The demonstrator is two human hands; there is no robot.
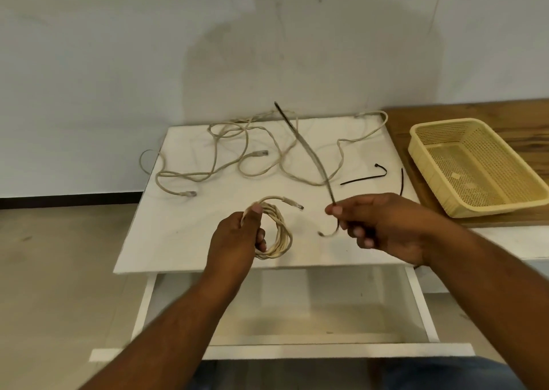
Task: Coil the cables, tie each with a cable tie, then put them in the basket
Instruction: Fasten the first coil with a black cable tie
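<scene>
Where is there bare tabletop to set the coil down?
Near-left corner of the white tabletop, between the loose cables behind and the left hand gripping the coiled cable. Far half is crowded with cable. Right side: right hand pinching a cable tie, two spare ties near the basket.

Soft even light, wide-angle edge distortion

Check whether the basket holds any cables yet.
No cables: the basket shows its mesh floor, with only two small pale patches on it. The one coil is in the left hand.
</scene>
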